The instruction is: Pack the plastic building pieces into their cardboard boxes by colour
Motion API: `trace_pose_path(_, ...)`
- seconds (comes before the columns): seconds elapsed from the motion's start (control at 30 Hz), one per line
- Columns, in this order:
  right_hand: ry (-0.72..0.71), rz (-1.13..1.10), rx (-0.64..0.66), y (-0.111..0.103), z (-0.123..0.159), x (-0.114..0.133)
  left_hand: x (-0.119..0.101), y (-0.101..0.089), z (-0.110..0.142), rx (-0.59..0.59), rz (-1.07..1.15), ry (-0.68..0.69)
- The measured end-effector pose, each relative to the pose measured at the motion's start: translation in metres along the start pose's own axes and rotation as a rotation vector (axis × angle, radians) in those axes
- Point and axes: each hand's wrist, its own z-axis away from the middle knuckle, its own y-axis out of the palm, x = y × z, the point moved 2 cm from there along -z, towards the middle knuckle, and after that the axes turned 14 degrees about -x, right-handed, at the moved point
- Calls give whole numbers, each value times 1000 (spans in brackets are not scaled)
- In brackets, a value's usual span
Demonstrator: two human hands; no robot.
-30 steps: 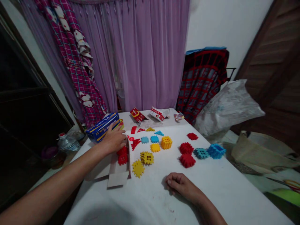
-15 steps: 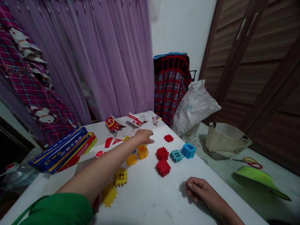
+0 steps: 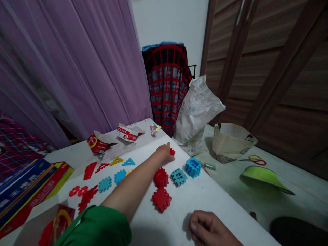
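Note:
My left hand is stretched to the far right part of the table, its fingers closed round a small red toothed building block. My right hand rests on the near edge area, fingers curled in, with nothing visible in them. Between the hands lie a red cube block, a flat red block and a teal grid block. A blue cube block sits by the right edge. Left of my forearm are blue flat pieces and a red slanted piece; the arm hides some yellow ones.
Torn red-and-white cartons lie at the back of the white table. Stacked boxes and a clear container stand at left. Beyond the right edge are a white sack, a cloth basket, and scissors.
My left hand has moved from above the yellow pieces to the small red block and closed on it. The view has turned to the right; my right hand stays curled.

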Motion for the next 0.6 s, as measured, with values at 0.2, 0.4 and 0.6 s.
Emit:
trace_pose_path(0.2, 13, -22, -34, 2, 2, 6, -5, 4, -4, 4, -31, -10)
trace_pose_path(0.4, -32, -28, -72, -2, 0, 10, 9, -34, 23, -10, -18, 29)
trace_pose_path(0.6, -74, 39, -154, -8, 4, 15, 80, -110, 122, -104, 12, -2)
